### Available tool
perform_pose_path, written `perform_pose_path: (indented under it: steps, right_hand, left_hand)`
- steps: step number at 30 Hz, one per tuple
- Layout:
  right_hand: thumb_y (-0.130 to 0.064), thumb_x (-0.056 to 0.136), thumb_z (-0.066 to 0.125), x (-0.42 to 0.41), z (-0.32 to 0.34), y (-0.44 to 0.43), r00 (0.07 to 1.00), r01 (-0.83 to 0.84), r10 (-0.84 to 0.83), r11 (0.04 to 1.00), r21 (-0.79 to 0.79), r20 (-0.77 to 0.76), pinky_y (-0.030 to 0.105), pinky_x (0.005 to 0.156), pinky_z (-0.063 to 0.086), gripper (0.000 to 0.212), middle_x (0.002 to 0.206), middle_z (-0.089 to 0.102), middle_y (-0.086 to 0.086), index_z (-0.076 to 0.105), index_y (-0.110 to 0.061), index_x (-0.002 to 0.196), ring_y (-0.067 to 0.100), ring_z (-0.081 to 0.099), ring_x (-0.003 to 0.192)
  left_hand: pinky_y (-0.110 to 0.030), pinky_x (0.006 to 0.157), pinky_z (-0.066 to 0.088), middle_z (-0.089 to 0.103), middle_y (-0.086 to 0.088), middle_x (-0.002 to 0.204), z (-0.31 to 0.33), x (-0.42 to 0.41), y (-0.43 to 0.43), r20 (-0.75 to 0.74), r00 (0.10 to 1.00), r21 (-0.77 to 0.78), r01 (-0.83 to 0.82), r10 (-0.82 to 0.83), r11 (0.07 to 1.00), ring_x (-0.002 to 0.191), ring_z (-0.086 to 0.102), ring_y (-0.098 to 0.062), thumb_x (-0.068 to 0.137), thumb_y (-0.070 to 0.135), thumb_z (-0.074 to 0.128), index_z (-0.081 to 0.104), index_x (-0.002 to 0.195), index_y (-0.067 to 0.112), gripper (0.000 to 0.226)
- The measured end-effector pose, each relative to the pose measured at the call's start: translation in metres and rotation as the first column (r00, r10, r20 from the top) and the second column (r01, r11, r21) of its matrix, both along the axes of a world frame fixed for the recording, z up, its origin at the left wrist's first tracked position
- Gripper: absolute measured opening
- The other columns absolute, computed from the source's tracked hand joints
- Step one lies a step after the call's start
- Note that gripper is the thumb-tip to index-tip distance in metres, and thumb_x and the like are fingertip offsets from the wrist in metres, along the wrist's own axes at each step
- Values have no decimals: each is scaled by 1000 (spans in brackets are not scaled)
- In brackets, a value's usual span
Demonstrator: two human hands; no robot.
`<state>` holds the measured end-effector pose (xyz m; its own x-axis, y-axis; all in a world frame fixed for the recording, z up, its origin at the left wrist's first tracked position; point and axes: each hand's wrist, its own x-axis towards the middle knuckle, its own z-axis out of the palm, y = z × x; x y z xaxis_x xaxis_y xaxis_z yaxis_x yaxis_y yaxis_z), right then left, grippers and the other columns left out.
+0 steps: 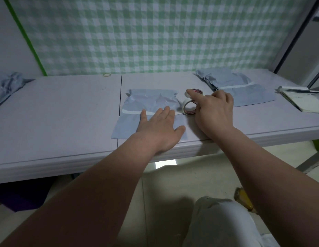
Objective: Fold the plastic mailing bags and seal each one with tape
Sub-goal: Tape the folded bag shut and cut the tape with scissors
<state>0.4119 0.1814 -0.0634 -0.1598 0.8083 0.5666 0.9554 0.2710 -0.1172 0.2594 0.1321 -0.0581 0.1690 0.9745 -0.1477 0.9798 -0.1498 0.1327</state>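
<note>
A: Where is the mailing bag being worked on?

B: A pale blue plastic mailing bag [151,104] lies flat on the pale worktop [66,107], near its front edge and just right of the seam between the two worktop panels. Its far end is folded over and crinkled, and a white tape strip [132,111] runs across it.

A: And the left hand?

B: The left hand [160,129] lies palm down on the near half of that bag, fingers [166,113] straight and slightly spread, tips reaching the strip. It presses flat and grips nothing.

A: The right hand?

B: The right hand [214,111] is just beside the bag's right edge, at a roll of white tape [189,106] that stands on edge on the worktop. The forefinger points out over the top of the roll, the other fingers curl behind it. Whether they are clamped on the roll, I cannot tell. A second tape roll [195,91] sits just behind, partly hidden by the forefinger.

A: Other bags?

B: A stack of the same blue bags [244,90] lies on the right part of the worktop, beyond the right hand, the top one with a white strip. A crumpled heap of bags [7,86] is at the far left edge.

A: Anything else?

B: A rubber band [106,74] at the back by the green checked cloth [155,32], and an open notebook [304,102] with a pen at the far right.
</note>
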Motion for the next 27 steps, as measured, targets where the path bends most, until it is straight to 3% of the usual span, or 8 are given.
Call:
perform_pose_path:
  steps: [4, 10, 15, 21, 27]
  right_hand:
    - [-10, 78, 29, 3, 3, 1, 996, -3, -1, 999, 44, 87, 42, 99, 19, 61, 78, 67, 8, 57, -31, 128, 34, 48, 98]
    - [-10, 79, 38, 3, 7, 3, 981, -32, 15, 996, 81, 194, 44, 103, 12, 53, 77, 67, 11, 60, -26, 124, 36, 51, 97]
    - [-8, 77, 41, -2, 6, 4, 980, -39, 17, 993, 110, 200, 49, 102, 21, 50, 71, 65, 14, 64, -22, 119, 38, 52, 93]
    - [-7, 85, 49, -2, 8, 2, 978, -14, 4, 999, 47, 210, 46, 106, 11, 48, 83, 66, 13, 55, -25, 129, 37, 47, 103]
    - [-9, 89, 42, -3, 7, 2, 985, 7, -13, 999, 35, 174, 48, 108, 17, 48, 93, 67, 13, 51, -24, 134, 36, 47, 106]
  left_hand:
    - [-52, 115, -13, -14, 4, 160, 0, -1, 1, -5, 1000, -12, 7, -7, 1000, 146, -12, -13, 98, 54, 13, -6, 152, 22, 65]
    - [-54, 115, -13, -15, 3, 160, 1, -1, 4, -18, 1000, -32, 15, -16, 999, 146, -14, -14, 98, 55, 13, -5, 151, 31, 61]
    - [-55, 114, -12, -15, 1, 160, 5, 2, 6, -43, 999, -60, 7, -9, 998, 147, -13, -16, 97, 57, 13, -4, 150, 38, 59]
    - [-56, 114, -12, -14, 1, 160, 6, 5, 5, -56, 998, -61, -2, -1, 998, 147, -13, -17, 96, 60, 10, -3, 150, 41, 59]
    - [-57, 114, -11, -13, 1, 160, 6, 6, 4, -68, 998, -50, -7, 3, 999, 147, -12, -17, 96, 60, 10, -2, 150, 40, 59]
